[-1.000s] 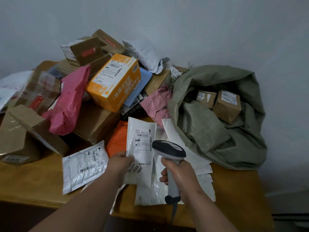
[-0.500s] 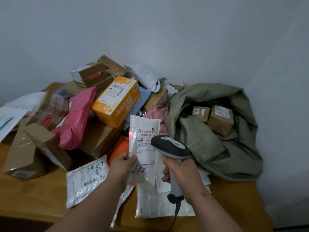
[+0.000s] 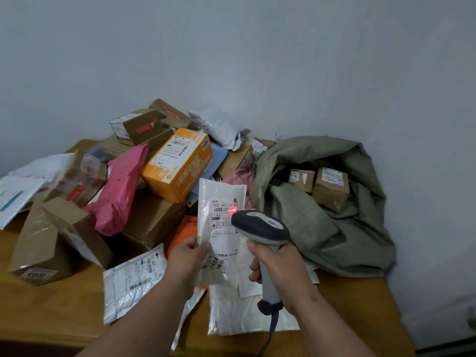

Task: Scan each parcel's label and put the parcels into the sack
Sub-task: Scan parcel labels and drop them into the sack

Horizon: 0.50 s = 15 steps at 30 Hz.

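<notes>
Head view looks down on my left hand [image 3: 189, 261] pinching a white mailer [image 3: 221, 217] by its lower edge, holding it upright above the wooden table [image 3: 51, 305]. My right hand [image 3: 277, 269] is wrapped round the grip of a scanner [image 3: 260, 226], whose head sits just right of the mailer; a red light spot falls on the barcode of its label [image 3: 224, 217]. Right of the mailer lies the green sack [image 3: 322, 228], mouth open, with two small brown boxes [image 3: 331, 188] inside. Left of the mailer is a heap of parcels: an orange box [image 3: 177, 163], a pink bag [image 3: 121, 191] and another white mailer [image 3: 134, 279] flat on the table.
</notes>
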Tool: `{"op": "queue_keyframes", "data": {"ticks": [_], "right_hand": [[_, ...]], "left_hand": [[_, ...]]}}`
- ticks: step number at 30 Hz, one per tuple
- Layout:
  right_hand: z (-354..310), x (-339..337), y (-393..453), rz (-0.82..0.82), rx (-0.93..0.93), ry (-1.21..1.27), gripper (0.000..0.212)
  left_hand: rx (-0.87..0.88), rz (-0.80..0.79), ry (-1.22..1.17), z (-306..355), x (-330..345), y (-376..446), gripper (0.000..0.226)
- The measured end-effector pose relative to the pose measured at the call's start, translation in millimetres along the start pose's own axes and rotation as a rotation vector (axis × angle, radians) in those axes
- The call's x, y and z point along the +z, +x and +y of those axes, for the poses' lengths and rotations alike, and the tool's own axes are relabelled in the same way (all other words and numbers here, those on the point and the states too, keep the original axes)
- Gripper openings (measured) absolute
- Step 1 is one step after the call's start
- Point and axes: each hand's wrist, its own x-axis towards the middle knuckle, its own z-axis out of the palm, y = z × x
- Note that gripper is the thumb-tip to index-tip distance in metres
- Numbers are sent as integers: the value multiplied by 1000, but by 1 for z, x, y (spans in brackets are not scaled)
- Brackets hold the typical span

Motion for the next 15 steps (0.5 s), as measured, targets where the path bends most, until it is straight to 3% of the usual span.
{"op": "queue_keyframes", "data": {"ticks": [15], "right_hand": [[-7,-4,-3,93,-4,13,20]], "left_hand": [[8,-57,43,14,1,-2,7]]}}
